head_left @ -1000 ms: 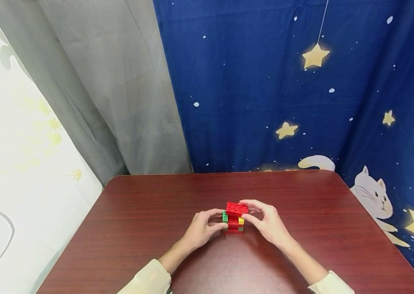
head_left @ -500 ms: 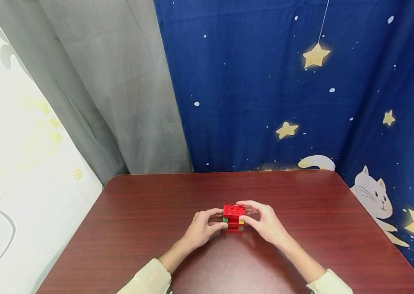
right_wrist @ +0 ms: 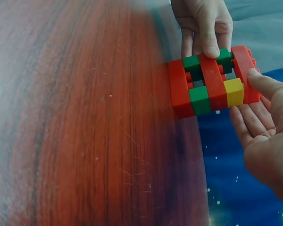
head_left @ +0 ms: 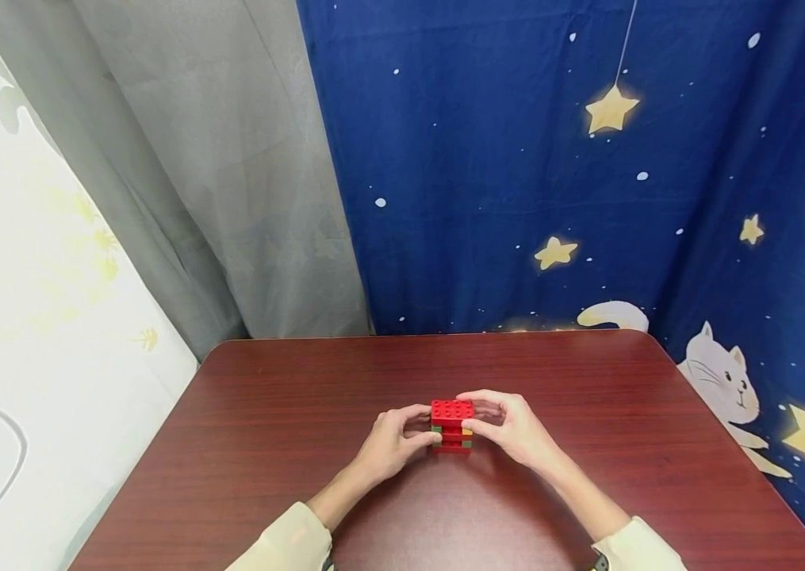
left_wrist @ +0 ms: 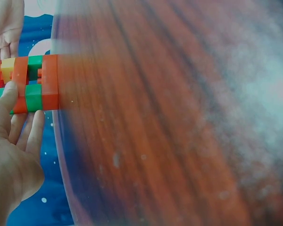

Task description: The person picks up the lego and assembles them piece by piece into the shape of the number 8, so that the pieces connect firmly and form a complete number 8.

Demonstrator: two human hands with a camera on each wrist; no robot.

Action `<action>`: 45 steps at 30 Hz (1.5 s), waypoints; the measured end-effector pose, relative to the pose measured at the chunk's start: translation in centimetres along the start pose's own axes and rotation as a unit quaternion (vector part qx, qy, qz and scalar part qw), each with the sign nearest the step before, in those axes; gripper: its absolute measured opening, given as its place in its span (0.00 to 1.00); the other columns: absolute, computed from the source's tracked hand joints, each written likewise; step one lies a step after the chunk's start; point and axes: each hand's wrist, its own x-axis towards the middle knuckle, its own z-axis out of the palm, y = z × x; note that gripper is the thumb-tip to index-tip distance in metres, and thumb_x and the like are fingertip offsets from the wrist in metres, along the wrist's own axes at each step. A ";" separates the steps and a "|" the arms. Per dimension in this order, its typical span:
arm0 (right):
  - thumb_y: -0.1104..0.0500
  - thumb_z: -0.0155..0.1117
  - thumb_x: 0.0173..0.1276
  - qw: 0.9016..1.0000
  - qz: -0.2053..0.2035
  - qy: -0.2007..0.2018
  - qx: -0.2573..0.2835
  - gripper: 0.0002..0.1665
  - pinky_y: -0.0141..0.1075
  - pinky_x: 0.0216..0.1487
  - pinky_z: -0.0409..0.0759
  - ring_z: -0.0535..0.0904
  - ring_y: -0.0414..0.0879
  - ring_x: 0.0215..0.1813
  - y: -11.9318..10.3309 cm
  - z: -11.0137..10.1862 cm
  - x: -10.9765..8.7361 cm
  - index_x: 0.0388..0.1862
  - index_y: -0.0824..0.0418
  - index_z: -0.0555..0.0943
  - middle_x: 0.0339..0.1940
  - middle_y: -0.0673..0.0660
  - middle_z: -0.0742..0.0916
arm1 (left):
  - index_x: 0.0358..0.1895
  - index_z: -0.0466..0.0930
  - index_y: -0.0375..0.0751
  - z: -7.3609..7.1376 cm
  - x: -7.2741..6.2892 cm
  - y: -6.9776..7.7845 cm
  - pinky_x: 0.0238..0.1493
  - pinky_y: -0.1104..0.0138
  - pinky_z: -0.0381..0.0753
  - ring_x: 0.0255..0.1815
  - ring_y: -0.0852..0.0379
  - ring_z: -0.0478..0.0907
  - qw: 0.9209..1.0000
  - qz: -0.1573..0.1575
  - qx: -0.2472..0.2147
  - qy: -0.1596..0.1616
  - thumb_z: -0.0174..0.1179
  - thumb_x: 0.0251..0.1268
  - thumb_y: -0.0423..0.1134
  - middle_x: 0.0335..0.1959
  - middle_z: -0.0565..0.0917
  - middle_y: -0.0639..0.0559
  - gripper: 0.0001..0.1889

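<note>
A small stack of toy building bricks stands on the table. Its red top brick (head_left: 450, 410) lies flat, studs up, over a green brick (right_wrist: 224, 58) on one side and a yellow brick (right_wrist: 234, 92) on the other. Under these come a red middle brick (right_wrist: 213, 84), more green bricks (right_wrist: 199, 100) and a red bottom brick (right_wrist: 178, 89). My left hand (head_left: 389, 444) holds the stack's left side, thumb on the front near the middle brick. My right hand (head_left: 522, 432) grips the top brick's right end between thumb and fingers. Some fingertips are hidden behind the stack.
The dark red-brown wooden table (head_left: 302, 396) reaches back to a blue curtain (head_left: 473, 174) with stars and a grey curtain (head_left: 266, 174). A white patterned cloth (head_left: 52, 317) hangs to the left.
The red top brick, earlier tilted and off to the right, has moved left and down and now sits level over the stack. My right hand went with it; the left hand stayed put.
</note>
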 end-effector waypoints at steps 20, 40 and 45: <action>0.64 0.75 0.71 1.000 -0.002 -0.006 0.027 0.22 0.29 0.56 0.84 0.89 0.55 0.57 0.8 0.0 0.0 0.63 0.68 0.84 0.54 0.64 0.91 | 0.63 0.85 0.40 0.0 -0.1 0.0 0.50 0.68 0.88 0.47 0.58 0.90 1.000 -0.005 -0.006 -0.001 0.76 0.65 0.37 0.55 0.90 0.46 0.24; 0.63 0.77 0.69 1.000 0.010 0.005 0.026 0.24 0.30 0.58 0.84 0.88 0.55 0.58 1.1 0.1 -0.1 0.63 0.66 0.85 0.55 0.62 0.91 | 0.63 0.85 0.40 0.0 0.0 0.0 0.50 0.67 0.88 0.48 0.58 0.90 1.000 -0.007 -0.007 0.003 0.77 0.64 0.38 0.55 0.90 0.46 0.24; 0.61 0.79 0.68 1.000 0.015 0.007 0.013 0.25 0.30 0.57 0.84 0.89 0.51 0.57 0.9 0.0 -0.2 0.63 0.64 0.85 0.54 0.60 0.91 | 0.63 0.84 0.39 0.0 0.1 0.1 0.52 0.66 0.88 0.51 0.54 0.90 1.000 -0.001 -0.011 -0.005 0.76 0.65 0.37 0.56 0.89 0.45 0.24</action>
